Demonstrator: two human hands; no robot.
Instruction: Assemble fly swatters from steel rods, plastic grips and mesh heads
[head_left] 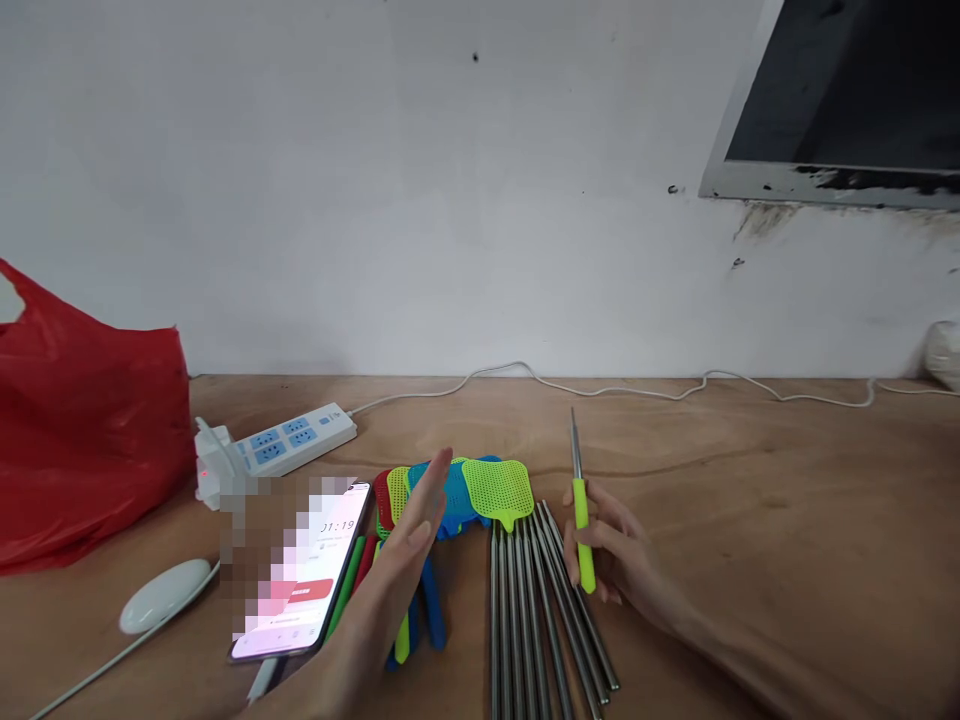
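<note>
My right hand (611,545) grips a yellow-green handle (583,540) with a thin metal rod pointing up and away from its far end. My left hand (401,560) is stretched out edge-on, fingers straight, above a row of coloured handles (433,605) in green, red, yellow and blue; it seems to hold nothing. Beyond it lie overlapping perforated fly swatter heads (457,500) in red, yellow-green and blue. A yellow-green swatter head (499,490) lies on top at the right. Several metal rods (517,620) are laid side by side between my hands, their thin ends toward the heads.
A lit phone (315,570) showing a timer lies at left, partly pixelated. Behind it are a power strip (300,438) with a plugged-in charger and a red plastic bag (90,430). A white mouse-shaped object (166,597) sits near front left. A white cable (615,390) runs along the wall.
</note>
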